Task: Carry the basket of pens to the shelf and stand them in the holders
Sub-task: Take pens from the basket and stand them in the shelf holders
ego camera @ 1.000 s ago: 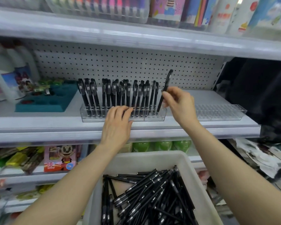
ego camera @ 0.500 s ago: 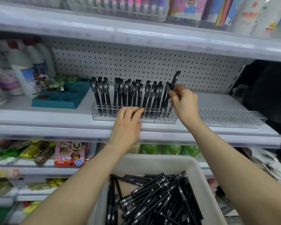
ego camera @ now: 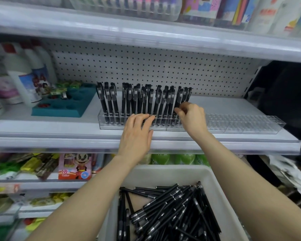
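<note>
A clear plastic pen holder (ego camera: 111, 125) stands on the middle shelf (ego camera: 59, 141) with several black pens (ego camera: 127, 101) upright in it. My left hand (ego camera: 137, 136) rests flat against the holder's front, fingers straight. My right hand (ego camera: 191, 117) pinches the lower part of a black pen (ego camera: 187, 94) standing at the right end of the row. A second clear holder (ego camera: 247, 124), with no pens in it, continues to the right. Below, a white basket (ego camera: 174, 171) holds a heap of black pens (ego camera: 165, 213).
A teal foam tray (ego camera: 63, 108) and white bottles (ego camera: 23, 75) sit left on the shelf. A pegboard (ego camera: 146, 66) backs it. An upper shelf (ego camera: 146, 35) overhangs with coloured stationery. Lower shelves hold packets and a boxed toy (ego camera: 75, 166). A dark gap lies at the right.
My right hand has lowered the pen from a tilt into the holder at the right end of the row and slid down its barrel. My left hand stayed on the holder's front.
</note>
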